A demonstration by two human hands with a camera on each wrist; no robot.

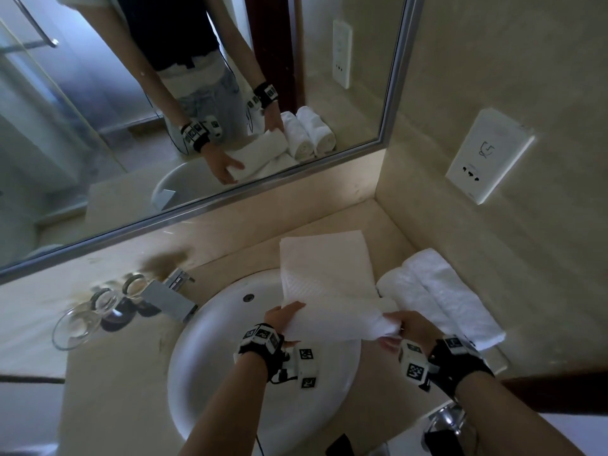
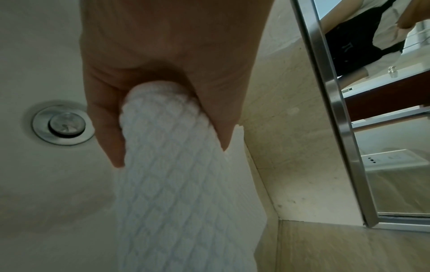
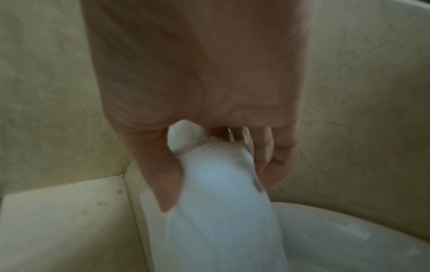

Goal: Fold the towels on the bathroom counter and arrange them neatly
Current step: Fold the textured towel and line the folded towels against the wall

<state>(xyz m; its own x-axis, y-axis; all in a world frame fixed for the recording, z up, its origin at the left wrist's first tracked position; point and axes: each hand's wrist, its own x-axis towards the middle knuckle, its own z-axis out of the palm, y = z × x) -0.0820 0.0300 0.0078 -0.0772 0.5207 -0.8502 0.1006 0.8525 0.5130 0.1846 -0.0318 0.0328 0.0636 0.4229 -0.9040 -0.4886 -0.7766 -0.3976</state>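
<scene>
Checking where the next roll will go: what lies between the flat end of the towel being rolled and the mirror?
Only bare counter lies between the towel and the mirror frame, as the head view shows.

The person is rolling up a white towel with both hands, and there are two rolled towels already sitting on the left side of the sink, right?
Almost. Both the left hand and right hand are rolling the white towel, but the two rolled towels lie on the counter to the right of the sink, not the left. The head view shows it.
</scene>
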